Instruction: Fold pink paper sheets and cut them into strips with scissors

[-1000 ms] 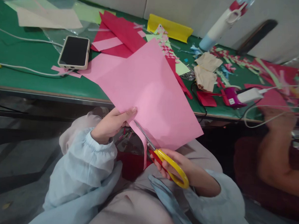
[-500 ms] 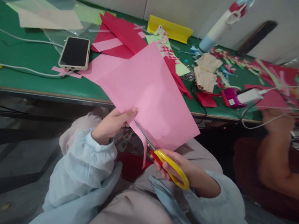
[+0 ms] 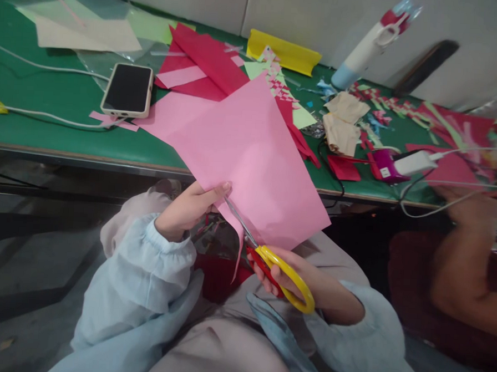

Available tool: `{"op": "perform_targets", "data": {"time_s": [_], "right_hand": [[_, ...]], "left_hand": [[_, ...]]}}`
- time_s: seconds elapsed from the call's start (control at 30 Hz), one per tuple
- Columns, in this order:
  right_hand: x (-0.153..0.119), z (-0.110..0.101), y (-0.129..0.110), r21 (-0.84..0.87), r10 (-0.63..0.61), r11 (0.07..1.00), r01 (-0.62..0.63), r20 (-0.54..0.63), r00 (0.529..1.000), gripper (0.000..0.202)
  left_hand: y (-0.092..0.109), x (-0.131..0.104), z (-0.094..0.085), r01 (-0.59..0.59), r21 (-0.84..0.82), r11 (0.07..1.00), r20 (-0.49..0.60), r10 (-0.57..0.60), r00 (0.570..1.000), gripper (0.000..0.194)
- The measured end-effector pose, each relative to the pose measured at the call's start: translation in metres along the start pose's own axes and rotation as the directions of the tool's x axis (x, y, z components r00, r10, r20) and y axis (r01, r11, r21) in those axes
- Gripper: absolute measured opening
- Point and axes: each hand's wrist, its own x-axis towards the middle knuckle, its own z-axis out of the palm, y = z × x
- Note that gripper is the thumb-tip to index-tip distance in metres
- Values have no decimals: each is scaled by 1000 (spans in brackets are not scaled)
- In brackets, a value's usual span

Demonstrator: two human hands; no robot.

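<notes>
A pink sheet of paper [image 3: 254, 147] is held over my lap, its far corner above the table. My left hand [image 3: 191, 208] pinches its near left edge, thumb on top and the other fingers hidden underneath. In my right hand [image 3: 285, 271] are scissors [image 3: 295, 285] with one yellow and one red handle loop. Their blades lie along the near edge of the sheet, the tips close to my left thumb. A narrow pink strip [image 3: 237, 244], partly cut from that edge, curls down to the left of the blades.
On the green table [image 3: 38, 136] lie a phone [image 3: 127, 90] with white cables, red paper [image 3: 205, 61], a purple charger [image 3: 389, 165] and many paper scraps. A bottle [image 3: 364, 48] stands behind. At the right is another person's arm [image 3: 465, 253].
The scissor blades look closer together than before, and the strip's hanging end has swung slightly left. Both hands stay on the paper and scissors. The view has shifted a little.
</notes>
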Motion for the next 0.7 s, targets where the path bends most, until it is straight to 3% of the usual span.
{"op": "perform_targets", "data": {"time_s": [0.33, 0.7], "right_hand": [[5, -11, 20, -44, -65, 997, 67, 46, 997, 62], [4, -9, 13, 48, -16, 999, 15, 23, 1000, 56]], "left_hand": [[4, -2, 4, 35, -48, 998, 6, -35, 999, 33], [6, -2, 3, 39, -39, 998, 6, -39, 999, 32]]}}
